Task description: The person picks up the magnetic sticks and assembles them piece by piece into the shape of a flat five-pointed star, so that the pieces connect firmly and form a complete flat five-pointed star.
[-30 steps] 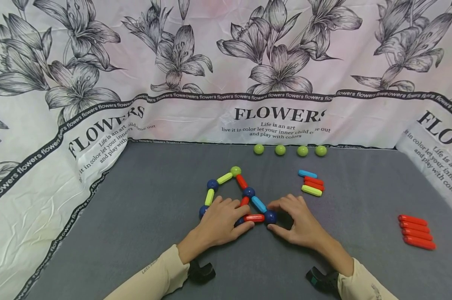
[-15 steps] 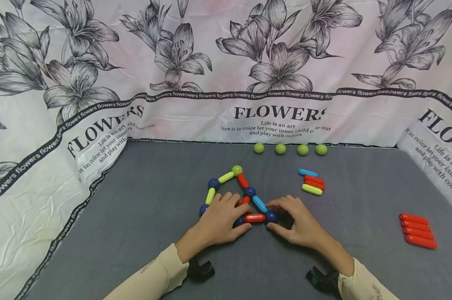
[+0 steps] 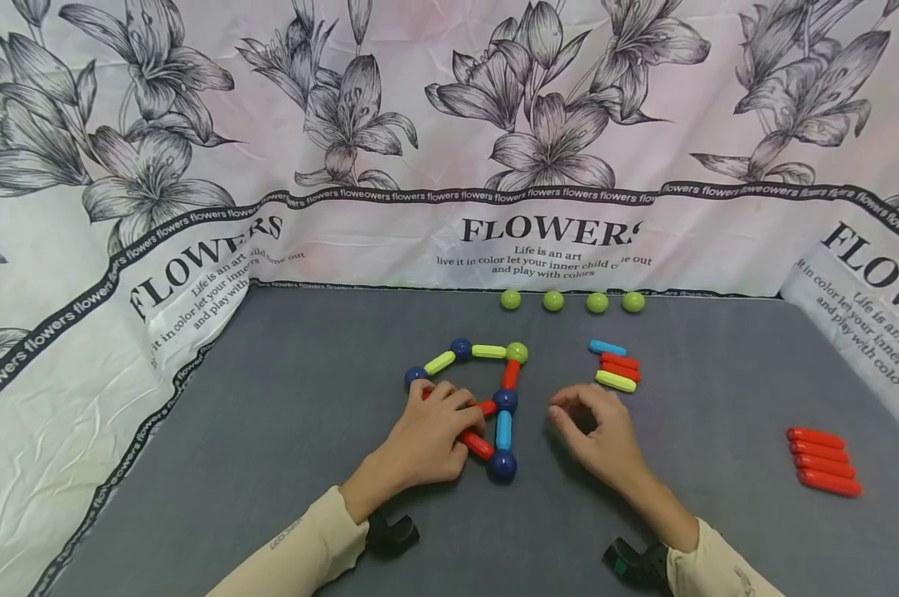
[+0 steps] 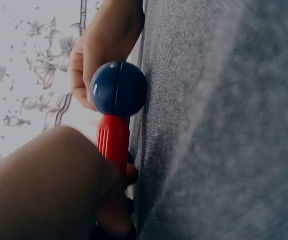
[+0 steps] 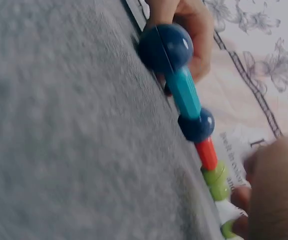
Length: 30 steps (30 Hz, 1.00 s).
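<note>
A toy frame of rods joined by balls lies on the grey table. It has dark blue balls, a green ball [image 3: 517, 353], yellow rods [image 3: 488, 351], red rods and a light blue rod [image 3: 503, 430]. My left hand [image 3: 429, 433] curls over its lower left part and grips it, hiding a joint. From under that hand a red rod [image 4: 114, 140] runs to the nearest blue ball [image 3: 502, 466]. My right hand [image 3: 602, 435] hovers just right of the frame, apart from it, fingers loosely bent and holding nothing.
Several green balls [image 3: 553, 301] line the table's back edge. Behind the right hand lie a blue rod [image 3: 607, 347], red rods [image 3: 619, 361] and a yellow rod [image 3: 616, 381]. Several red rods [image 3: 826, 461] sit far right. A flowered cloth [image 3: 554, 240] hangs behind.
The frame has turned clockwise under the left hand: its green ball moved right, its nearest blue ball towards me. My right hand has let go of that blue ball and shifted slightly right.
</note>
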Motion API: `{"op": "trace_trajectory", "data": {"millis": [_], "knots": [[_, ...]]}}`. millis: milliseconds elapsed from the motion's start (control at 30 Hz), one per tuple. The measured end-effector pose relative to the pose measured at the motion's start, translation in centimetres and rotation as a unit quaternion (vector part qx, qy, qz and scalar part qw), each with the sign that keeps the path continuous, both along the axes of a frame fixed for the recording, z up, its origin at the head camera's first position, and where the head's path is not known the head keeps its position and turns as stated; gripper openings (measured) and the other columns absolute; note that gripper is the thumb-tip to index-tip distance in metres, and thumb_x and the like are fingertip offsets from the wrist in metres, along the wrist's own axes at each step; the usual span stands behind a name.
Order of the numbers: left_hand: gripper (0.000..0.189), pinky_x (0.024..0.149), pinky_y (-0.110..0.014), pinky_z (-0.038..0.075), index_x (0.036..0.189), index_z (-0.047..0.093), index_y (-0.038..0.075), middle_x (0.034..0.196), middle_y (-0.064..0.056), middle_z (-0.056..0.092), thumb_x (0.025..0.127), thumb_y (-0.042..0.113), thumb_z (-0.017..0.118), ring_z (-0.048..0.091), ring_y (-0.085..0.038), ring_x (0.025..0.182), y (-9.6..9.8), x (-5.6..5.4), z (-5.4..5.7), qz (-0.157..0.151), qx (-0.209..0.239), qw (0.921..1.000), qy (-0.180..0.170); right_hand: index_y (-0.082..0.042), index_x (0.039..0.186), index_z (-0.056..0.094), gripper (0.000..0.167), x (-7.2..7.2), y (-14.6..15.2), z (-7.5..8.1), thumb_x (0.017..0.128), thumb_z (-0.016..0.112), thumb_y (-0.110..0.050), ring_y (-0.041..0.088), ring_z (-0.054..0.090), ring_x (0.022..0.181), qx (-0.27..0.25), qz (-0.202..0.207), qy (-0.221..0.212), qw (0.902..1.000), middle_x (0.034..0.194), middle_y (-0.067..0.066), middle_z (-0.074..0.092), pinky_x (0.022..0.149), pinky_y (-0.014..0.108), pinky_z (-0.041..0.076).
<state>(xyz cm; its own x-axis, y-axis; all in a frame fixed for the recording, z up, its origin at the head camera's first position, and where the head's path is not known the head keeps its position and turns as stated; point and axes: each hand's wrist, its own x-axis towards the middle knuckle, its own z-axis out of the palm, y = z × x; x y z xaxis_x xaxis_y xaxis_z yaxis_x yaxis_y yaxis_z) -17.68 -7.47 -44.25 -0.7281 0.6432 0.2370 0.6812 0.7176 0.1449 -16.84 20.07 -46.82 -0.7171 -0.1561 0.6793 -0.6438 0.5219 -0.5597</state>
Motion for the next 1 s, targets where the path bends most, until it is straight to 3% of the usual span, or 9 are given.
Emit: {"op": "trace_trajectory", "data": {"millis": [100, 200, 367, 500, 633, 800, 1000], "knots": [[0.027, 0.104, -0.055, 0.03, 0.092, 0.071, 0.029, 0.11, 0.008, 0.068, 0.082, 0.006, 0.061, 0.054, -0.016, 0.106, 0.0, 0.0, 0.0, 0.015, 0.002, 0.9999, 0.005, -0.006, 0.092, 0.074, 0.015, -0.7, 0.8, 0.2, 0.079, 0.077, 0.001, 0.022, 0.053, 0.076, -0.004, -0.104, 0.019, 0.9944, 0.083, 0.008, 0.068, 0.078, 0.032, 0.032], [0.031, 0.104, -0.057, 0.029, 0.09, 0.073, 0.028, 0.112, 0.007, 0.071, 0.082, 0.001, 0.059, 0.056, -0.017, 0.106, -0.1, -0.1, 0.0, 0.026, -0.001, 0.9996, 0.007, -0.001, 0.099, 0.074, 0.019, -1.0, 1.7, 0.1, 0.081, 0.077, -0.003, 0.034, 0.049, 0.09, 0.005, -0.19, -0.005, 0.9817, 0.098, 0.019, 0.067, 0.08, 0.046, 0.025], [0.03, 0.102, -0.055, 0.029, 0.087, 0.074, 0.027, 0.11, 0.008, 0.074, 0.087, 0.004, 0.054, 0.057, -0.017, 0.102, -0.1, -0.2, 0.1, 0.035, 0.026, 0.9991, 0.001, 0.002, 0.112, 0.071, 0.031, -1.1, 2.9, 0.0, 0.083, 0.073, -0.007, 0.048, 0.042, 0.102, 0.034, -0.257, -0.059, 0.964, 0.114, 0.027, 0.059, 0.081, 0.063, 0.02], [0.02, 0.098, -0.051, 0.029, 0.083, 0.065, 0.024, 0.087, 0.01, 0.068, 0.087, 0.011, 0.051, 0.053, -0.012, 0.086, 0.0, -0.1, 0.1, 0.045, 0.086, 0.9952, -0.013, 0.002, 0.112, 0.07, 0.029, -1.1, 3.2, 0.0, 0.084, 0.07, -0.005, 0.048, 0.043, 0.1, 0.053, -0.266, -0.07, 0.96, 0.111, 0.028, 0.059, 0.079, 0.063, 0.021], [0.003, 0.097, -0.048, 0.031, 0.092, 0.059, 0.022, 0.073, 0.012, 0.053, 0.091, 0.022, 0.056, 0.047, -0.009, 0.076, 0.1, -0.2, -0.1, 0.07, 0.115, 0.9908, -0.02, 0.001, 0.109, 0.071, 0.025, -1.0, 3.2, 0.0, 0.084, 0.069, -0.002, 0.045, 0.046, 0.093, 0.07, -0.265, -0.073, 0.9588, 0.103, 0.026, 0.062, 0.078, 0.061, 0.021], [0.023, 0.097, -0.051, 0.031, 0.112, 0.068, 0.02, 0.078, 0.012, 0.062, 0.094, 0.033, 0.065, 0.047, -0.009, 0.076, 0.2, -0.2, -0.2, 0.089, 0.096, 0.9912, -0.02, 0.001, 0.107, 0.072, 0.023, -1.0, 3.0, 0.2, 0.084, 0.07, -0.001, 0.042, 0.049, 0.089, 0.096, -0.245, -0.084, 0.961, 0.102, 0.024, 0.066, 0.079, 0.061, 0.024], [0.02, 0.095, -0.052, 0.028, 0.108, 0.073, 0.026, 0.097, 0.01, 0.072, 0.094, 0.036, 0.064, 0.047, -0.011, 0.081, 0.3, -0.1, -0.3, 0.082, 0.077, 0.9935, -0.018, -0.004, 0.108, 0.075, 0.025, -0.9, 2.6, 0.1, 0.084, 0.071, -0.002, 0.032, 0.048, 0.087, 0.122, -0.184, -0.08, 0.9721, 0.098, 0.016, 0.067, 0.073, 0.048, 0.025]]}}
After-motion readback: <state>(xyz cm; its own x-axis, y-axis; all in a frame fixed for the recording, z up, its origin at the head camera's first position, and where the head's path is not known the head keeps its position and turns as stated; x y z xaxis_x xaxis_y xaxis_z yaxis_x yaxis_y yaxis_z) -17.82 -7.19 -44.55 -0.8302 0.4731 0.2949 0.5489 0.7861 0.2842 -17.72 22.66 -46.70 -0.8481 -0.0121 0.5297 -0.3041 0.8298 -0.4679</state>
